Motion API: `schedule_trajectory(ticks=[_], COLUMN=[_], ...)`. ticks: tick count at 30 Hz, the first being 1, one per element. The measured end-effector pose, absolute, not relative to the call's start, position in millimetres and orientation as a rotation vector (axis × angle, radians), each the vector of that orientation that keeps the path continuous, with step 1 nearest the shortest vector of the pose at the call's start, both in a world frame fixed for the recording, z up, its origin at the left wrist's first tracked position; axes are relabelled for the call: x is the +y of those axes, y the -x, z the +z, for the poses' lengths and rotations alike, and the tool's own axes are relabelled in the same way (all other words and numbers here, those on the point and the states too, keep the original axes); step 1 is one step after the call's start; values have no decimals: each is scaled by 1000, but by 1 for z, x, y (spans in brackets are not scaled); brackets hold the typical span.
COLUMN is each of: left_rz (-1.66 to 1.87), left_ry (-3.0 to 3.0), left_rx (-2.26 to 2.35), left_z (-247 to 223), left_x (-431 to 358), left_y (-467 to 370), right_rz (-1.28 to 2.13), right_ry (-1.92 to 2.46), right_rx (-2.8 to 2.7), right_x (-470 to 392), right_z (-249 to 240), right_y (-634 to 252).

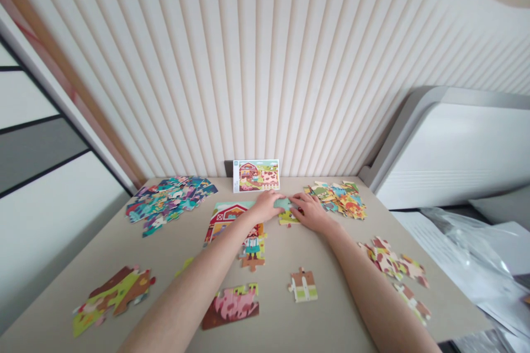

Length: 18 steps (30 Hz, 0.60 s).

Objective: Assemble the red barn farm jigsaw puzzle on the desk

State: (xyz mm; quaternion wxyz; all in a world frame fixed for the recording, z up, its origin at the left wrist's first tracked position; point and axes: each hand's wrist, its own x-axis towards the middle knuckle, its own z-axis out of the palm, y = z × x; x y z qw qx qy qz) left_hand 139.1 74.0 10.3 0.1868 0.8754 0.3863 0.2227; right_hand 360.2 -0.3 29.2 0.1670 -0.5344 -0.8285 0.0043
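Note:
Both of my hands are at the far middle of the table, close to each other. My left hand (pixel 268 206) has its fingertips on the left edge of a pale blue-green puzzle piece (pixel 282 203). My right hand (pixel 309 212) grips the same part from the right, its fingers bent. Just below lies a yellow-green puzzle piece (pixel 286 218), partly under my right fingers. Left of them is a joined barn section (pixel 226 215), half covered by my left forearm. A joined farmer section (pixel 252 248) adjoins it.
The picture card (pixel 256 175) leans upright at the back. Purple-blue pieces (pixel 171 198) lie far left, yellow-orange pieces (pixel 342 198) far right. Nearer are brown-green pieces (pixel 116 295), a pig section (pixel 234 303), a fence section (pixel 304 285) and cow-patterned pieces (pixel 385 258).

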Motion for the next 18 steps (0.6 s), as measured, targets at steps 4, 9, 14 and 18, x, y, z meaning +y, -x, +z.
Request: schedule_trajectory(ticks=[4,9,14,18], left_rz=[667,696,702,684], left_ry=[-2464,-2505,-2580,-2650], left_rx=[1079,1040,995,964], left_z=[6,5,5,4], left_x=[74,72,67,63], left_y=[-139,-136,-133,-133], right_rz=[12,-1,-11,-32], right_ry=[1513,1511,1510,1514], right_rx=[-2364,-2380,-2396,-2396], right_x=[0,-1,-1,-3], right_z=[29,28,30,30], right_y=[-360,-360,-360,-359])
